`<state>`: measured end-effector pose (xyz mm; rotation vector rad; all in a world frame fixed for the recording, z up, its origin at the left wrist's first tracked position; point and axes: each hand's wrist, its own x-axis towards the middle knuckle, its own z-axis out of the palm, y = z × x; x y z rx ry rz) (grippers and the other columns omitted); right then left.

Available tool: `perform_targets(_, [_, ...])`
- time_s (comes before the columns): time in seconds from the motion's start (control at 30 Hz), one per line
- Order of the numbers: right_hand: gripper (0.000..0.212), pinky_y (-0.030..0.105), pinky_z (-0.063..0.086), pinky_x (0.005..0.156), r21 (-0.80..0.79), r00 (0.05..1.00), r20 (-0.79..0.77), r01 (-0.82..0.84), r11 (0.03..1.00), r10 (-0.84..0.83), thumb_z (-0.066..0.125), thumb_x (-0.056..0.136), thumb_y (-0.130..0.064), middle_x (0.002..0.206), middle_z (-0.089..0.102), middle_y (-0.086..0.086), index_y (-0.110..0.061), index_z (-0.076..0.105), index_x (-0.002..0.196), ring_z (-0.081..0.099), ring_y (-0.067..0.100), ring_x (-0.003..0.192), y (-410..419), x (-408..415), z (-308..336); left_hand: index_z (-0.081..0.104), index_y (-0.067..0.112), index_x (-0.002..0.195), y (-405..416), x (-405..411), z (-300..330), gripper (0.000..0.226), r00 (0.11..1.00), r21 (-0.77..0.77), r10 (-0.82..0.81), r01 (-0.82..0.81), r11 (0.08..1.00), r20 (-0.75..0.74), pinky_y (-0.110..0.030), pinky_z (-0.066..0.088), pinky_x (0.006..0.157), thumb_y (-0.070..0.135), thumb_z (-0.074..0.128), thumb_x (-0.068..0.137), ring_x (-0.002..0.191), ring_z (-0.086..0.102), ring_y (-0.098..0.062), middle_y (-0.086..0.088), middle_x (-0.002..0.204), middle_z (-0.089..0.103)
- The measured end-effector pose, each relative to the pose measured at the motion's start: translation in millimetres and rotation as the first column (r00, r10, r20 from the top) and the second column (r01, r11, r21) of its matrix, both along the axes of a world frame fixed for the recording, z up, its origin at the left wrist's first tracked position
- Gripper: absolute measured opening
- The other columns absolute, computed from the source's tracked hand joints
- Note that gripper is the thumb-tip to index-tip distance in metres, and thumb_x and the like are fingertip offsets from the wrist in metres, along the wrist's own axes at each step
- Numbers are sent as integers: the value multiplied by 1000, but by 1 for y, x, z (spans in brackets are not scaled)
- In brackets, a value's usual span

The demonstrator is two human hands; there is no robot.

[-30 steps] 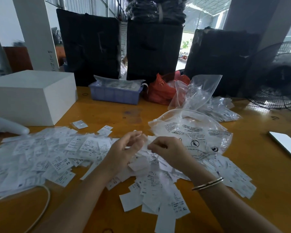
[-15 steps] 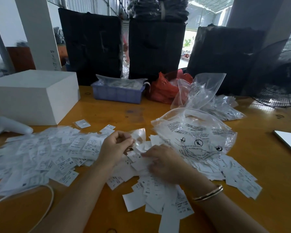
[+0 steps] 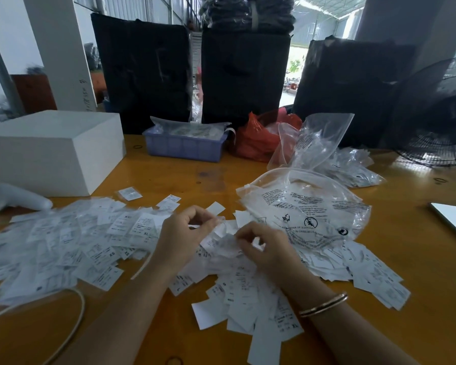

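L hand [image 3: 184, 234]: fingers curled, pinching small bag [image 3: 224, 241] at its left edge.
R hand [image 3: 270, 250]: fingers curled, pinching bag's right side.
Unclear: bag's contents, blurred.

XL tag [image 3: 146, 233]: "XL", on a white tag in the pile just left of my left grip [image 3: 184, 233].
XS tags [image 3: 112, 254]: "XS" on 2 neighbouring tags, nearer me in the same pile.
S tag [image 3: 224, 284]: a single "S", between my forearms.
Second XL tag [image 3: 295, 325]: "XL", beside my right forearm.
Large clear bag [image 3: 313, 204]: black warning print. I read "IN CRIBS BEDS" and part of "DANGER OF SUFFOCATION". The rest is too small.
Bag sign [image 3: 310, 222]: a crossed-out circle.
Small clear sleeve [image 3: 221, 239]: pinched between my left grip and right grip [image 3: 263, 248], print blurred.
Pillar [image 3: 83, 93]: handwritten marks, unreadable.
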<state>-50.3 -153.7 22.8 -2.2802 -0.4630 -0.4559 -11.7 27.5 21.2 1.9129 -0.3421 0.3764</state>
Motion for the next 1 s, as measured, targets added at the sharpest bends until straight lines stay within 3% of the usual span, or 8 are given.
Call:
perform_targets(0.07, [20, 16, 47, 60, 336, 993, -109, 74, 939, -39, 63, 86, -6, 67, 65, -13, -24, 62, 80, 56, -2, 61, -1, 0, 4, 67, 21, 80, -2, -2, 0, 6, 996, 84, -37, 31, 996, 80, -6, 46, 59, 26, 71, 81, 70, 60, 6, 16, 70, 64])
perform_targets(0.13, [17, 15, 47, 55, 632, 983, -179, 90, 770, 32, 61, 86, 1, 63, 67, -9, -16, 60, 84, 60, 2, 58, -1, 1, 8, 68, 19, 82, -4, -5, 0, 6, 987, 148, -55, 33, 989, 153, -6, 44, 57, 22, 73, 80, 66, 59, 8, 16, 70, 62])
perform_targets(0.27, [25, 13, 46, 53, 781, 977, -179, 70, 621, 115, 59, 86, 6, 66, 68, -7, -15, 58, 100, 61, 1, 57, 2, 2, 11, 66, 20, 82, -8, -7, 0, 9, 975, 203, -83, 40, 978, 205, -3, 43, 62, 22, 74, 78, 72, 59, 10, 23, 70, 59])
perform_targets(0.4, [35, 13, 47, 57, 757, 983, -169, 82, 648, 72, 61, 85, 3, 70, 65, -8, -22, 58, 110, 61, 3, 62, 4, 4, 8, 67, 18, 83, -8, -6, -1, 12, 970, 242, -104, 49, 969, 220, -3, 42, 63, 25, 75, 78, 75, 59, 10, 23, 71, 58])
perform_targets(0.53, [33, 19, 52, 65, 722, 990, -133, 71, 688, 38, 58, 88, 1, 78, 62, -7, -28, 65, 101, 64, 8, 74, 2, 3, 9, 67, 18, 83, -8, -6, -1, 12, 968, 242, -118, 62, 968, 223, -2, 41, 62, 28, 74, 78, 72, 58, 9, 23, 70, 57])
perform_targets(0.63, [42, 26, 53, 73, 479, 998, -14, 53, 876, -53, 56, 89, 1, 87, 59, -1, -36, 62, 108, 59, 13, 81, -1, 2, 11, 67, 19, 82, -8, -6, -1, 12, 970, 246, -112, 57, 968, 215, -4, 42, 62, 28, 74, 79, 67, 59, 2, 20, 70, 59])
perform_targets(0.77, [46, 15, 50, 74, 225, 988, 151, -11, 974, -23, 57, 86, 7, 88, 55, -9, -24, 58, 122, 55, 3, 84, 5, 0, 9, 60, 26, 78, -8, -7, 0, 14, 971, 273, -119, 60, 960, 205, -6, 43, 60, 31, 74, 78, 64, 57, 2, 20, 68, 58])
perform_targets(1.0, [27, 11, 46, 72, 175, 923, 380, -7, 984, -61, 58, 85, 1, 93, 62, -6, -12, 68, 107, 57, 4, 84, 6, -1, 13, 67, 18, 78, -7, -5, -2, 11, 980, 250, -112, 69, 966, 163, -16, 47, 60, 27, 72, 82, 71, 59, -5, 12, 67, 63])
